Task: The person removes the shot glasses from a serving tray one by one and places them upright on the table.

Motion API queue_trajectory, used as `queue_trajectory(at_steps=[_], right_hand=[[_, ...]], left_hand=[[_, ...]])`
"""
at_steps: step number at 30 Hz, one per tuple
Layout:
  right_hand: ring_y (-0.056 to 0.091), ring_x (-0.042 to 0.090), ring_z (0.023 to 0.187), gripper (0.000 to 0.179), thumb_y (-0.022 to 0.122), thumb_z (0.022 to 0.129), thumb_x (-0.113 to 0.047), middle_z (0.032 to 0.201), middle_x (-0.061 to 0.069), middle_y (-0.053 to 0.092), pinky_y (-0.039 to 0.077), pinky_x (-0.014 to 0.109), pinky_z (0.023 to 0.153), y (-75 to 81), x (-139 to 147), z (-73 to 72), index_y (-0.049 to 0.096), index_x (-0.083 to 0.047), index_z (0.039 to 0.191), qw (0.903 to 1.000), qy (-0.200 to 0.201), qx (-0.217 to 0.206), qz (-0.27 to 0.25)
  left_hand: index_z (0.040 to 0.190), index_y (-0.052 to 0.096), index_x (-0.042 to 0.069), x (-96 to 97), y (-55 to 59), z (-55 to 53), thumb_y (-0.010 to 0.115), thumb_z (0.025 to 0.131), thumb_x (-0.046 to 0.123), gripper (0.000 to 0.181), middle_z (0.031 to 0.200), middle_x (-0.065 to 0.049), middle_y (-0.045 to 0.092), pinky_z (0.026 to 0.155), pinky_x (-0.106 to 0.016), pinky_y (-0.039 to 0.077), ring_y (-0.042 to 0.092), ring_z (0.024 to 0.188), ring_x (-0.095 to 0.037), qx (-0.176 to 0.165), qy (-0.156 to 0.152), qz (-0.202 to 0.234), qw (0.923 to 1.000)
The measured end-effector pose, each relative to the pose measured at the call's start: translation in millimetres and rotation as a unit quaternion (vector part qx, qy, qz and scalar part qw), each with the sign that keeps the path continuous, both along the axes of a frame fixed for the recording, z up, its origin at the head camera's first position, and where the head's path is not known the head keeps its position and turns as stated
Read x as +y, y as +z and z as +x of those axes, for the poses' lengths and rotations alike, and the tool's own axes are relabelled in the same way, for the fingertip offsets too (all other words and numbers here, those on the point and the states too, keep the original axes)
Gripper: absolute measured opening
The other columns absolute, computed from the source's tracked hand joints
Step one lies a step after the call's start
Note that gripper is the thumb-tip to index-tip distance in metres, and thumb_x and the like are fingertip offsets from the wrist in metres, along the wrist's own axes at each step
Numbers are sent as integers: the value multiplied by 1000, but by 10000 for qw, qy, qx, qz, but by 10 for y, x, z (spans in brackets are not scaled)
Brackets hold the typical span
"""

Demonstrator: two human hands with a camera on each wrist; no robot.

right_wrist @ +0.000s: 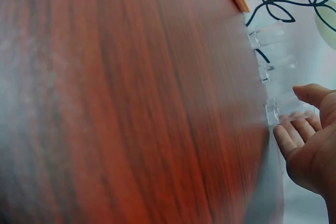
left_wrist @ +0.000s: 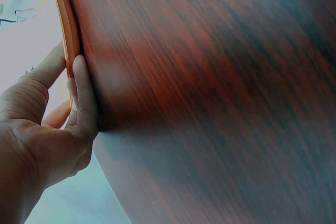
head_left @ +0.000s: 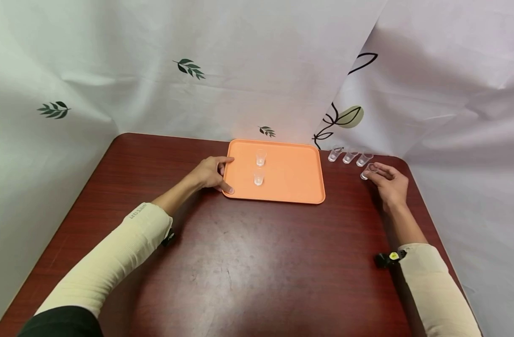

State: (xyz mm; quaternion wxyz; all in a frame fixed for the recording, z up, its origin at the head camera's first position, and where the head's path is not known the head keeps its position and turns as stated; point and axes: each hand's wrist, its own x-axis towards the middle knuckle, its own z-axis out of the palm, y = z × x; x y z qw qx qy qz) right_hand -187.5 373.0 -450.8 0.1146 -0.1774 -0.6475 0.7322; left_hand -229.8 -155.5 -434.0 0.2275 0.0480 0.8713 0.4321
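Note:
An orange tray (head_left: 290,173) lies on the table, and my left hand (head_left: 210,173) grips its left edge. In the left wrist view, the fingers of the left hand (left_wrist: 58,124) wrap the tray's rim (left_wrist: 65,19). Two small clear plastic cups stand on the tray: a rear cup (head_left: 260,158) and a front cup (head_left: 259,178). To the right of the tray, my right hand (head_left: 392,185) holds another clear cup (head_left: 368,171) between thumb and fingers, at the table. The right wrist view shows the right hand (right_wrist: 315,140) around a cup (right_wrist: 273,111).
Beyond the held cup, three more clear cups stand in a row near the table's back edge: a left one (head_left: 334,154), a middle one (head_left: 349,157) and a right one (head_left: 364,159). White patterned cloth (head_left: 223,93) hangs behind the brown table (head_left: 257,262).

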Motion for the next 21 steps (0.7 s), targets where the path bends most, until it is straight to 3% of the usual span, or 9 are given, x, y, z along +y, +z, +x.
queue_trajectory(at_steps=[3,12,21], right_hand=[[82,-1,90,38,86,90,13,95,-11,86,67,13,79,-1,18,11,84,-17,112,10000,-52,-75,13],[79,-5,92,54,94,85,7,98,-16,85,64,9,79,-9,80,74,78,-7,135,9982,-282,-418,322],[79,-7,91,54,95,87,3,100,-16,85,63,7,80,-13,121,190,77,-9,137,9974,-239,-516,448]], left_hand=[[172,49,11,6,-1,1,105,73,-2,115,100,-7,50,62,-29,68,58,72,-14,18,-3,-10,10000],[171,50,12,5,-5,-3,106,73,0,113,99,-7,50,62,-28,67,59,69,-14,57,-44,-87,9999],[171,50,12,-6,-9,0,106,74,1,113,99,-8,50,61,-27,66,59,70,-14,99,-56,-100,9999]])
